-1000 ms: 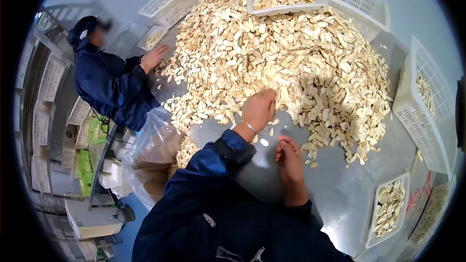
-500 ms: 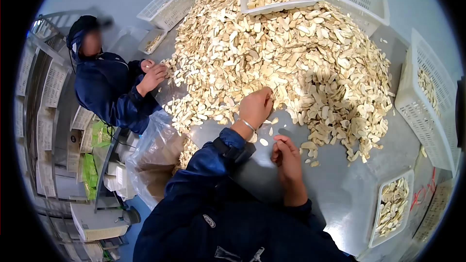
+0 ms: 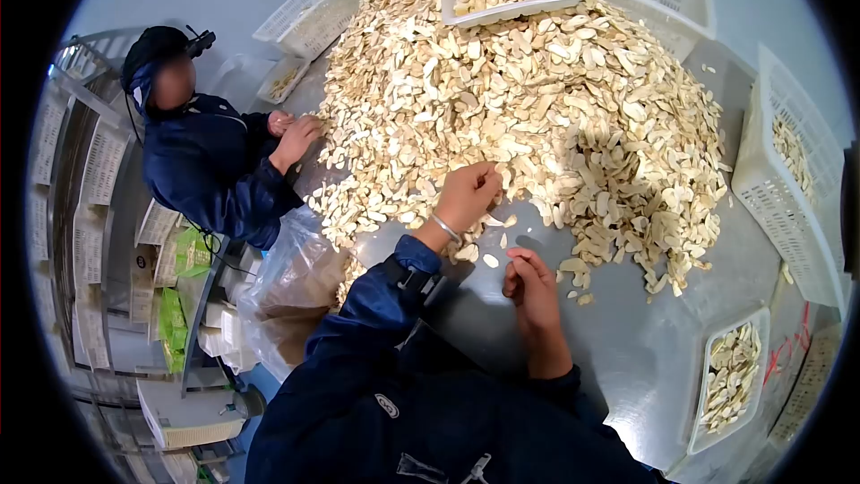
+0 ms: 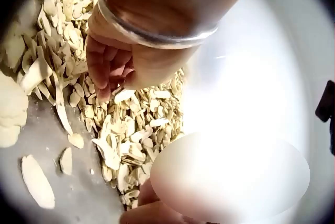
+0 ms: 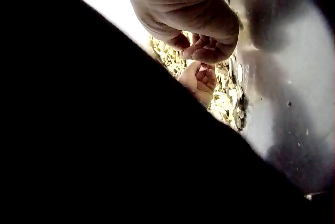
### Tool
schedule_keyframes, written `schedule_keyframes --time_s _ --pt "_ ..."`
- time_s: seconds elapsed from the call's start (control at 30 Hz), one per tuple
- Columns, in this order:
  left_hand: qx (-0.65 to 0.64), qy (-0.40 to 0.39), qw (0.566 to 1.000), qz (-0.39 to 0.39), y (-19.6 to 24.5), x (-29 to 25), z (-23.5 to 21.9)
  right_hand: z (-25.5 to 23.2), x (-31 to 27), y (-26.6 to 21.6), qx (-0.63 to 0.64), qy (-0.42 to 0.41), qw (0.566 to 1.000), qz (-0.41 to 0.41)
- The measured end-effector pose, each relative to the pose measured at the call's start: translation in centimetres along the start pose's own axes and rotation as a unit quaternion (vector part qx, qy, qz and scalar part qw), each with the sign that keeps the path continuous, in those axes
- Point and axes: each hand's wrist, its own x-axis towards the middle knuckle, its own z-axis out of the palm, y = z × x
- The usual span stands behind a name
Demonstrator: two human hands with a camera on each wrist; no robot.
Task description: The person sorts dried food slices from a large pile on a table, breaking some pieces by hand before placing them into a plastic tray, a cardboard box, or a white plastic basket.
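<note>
A large heap of pale dried slices (image 3: 502,81) covers most of the metal table. My left hand (image 3: 469,195), with a metal bracelet at its wrist, is at the near edge of the heap. Its fingers curl toward the thumb and pinch a pale slice (image 3: 504,177). Closer to my body, my right hand (image 3: 534,298) hovers over the table with its fingers loosely curled; nothing shows between them. In the right wrist view a dark sleeve hides much of the scene. A few loose slices (image 3: 491,261) lie between the two hands.
A white tray of slices (image 3: 736,375) lies at the right, below a tall slotted basket (image 3: 788,188). Another tray (image 3: 466,9) rests atop the heap. At left, a plastic-lined bag (image 3: 291,282) sits beside a person (image 3: 202,152) handling slices.
My left hand has drawn back slightly from the heap, its fingers curling more. My right hand has barely moved. The other person has brought both hands together at the heap's edge.
</note>
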Motion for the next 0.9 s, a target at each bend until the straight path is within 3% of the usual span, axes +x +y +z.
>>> schedule_keyframes --time_s 0.1,0.23,0.27,0.4,0.5,0.53,0.63,0.77,0.9 --pt "-0.150 -0.025 0.988 -0.020 -1.8 -0.8 0.0 0.2 -0.1 0.1 0.009 0.001 1.000 0.010" --pt "-0.152 -0.029 0.988 -0.004 -2.3 -2.3 -0.5 0.2 -0.2 -0.1 0.010 0.002 1.000 0.008" --pt "-0.204 -0.018 0.979 -0.002 -2.3 -2.8 -0.2 0.2 -0.2 -0.2 0.009 0.000 1.000 0.008" --pt "-0.238 -0.039 0.969 -0.058 -1.9 -5.2 -0.3 0.2 -0.2 -0.1 0.003 0.005 1.000 -0.003" --pt "-0.225 -0.126 0.962 -0.091 -1.0 -7.3 -0.5 1.0 -0.1 0.2 -0.062 0.042 0.997 -0.027" --pt "-0.256 -0.138 0.954 -0.068 -1.1 -8.3 0.0 1.2 0.0 0.2 -0.093 0.059 0.993 -0.036" --pt "-0.189 -0.128 0.973 -0.039 -1.4 -10.3 0.5 -0.3 0.6 1.5 -0.163 -0.010 0.983 -0.088" --pt "-0.195 -0.177 0.963 -0.062 0.1 -11.3 -0.5 -0.9 0.8 2.0 -0.159 0.007 0.983 -0.089" --pt "-0.218 -0.140 0.964 -0.067 -0.9 -11.8 -0.1 0.2 0.3 1.0 -0.133 0.049 0.986 -0.084"
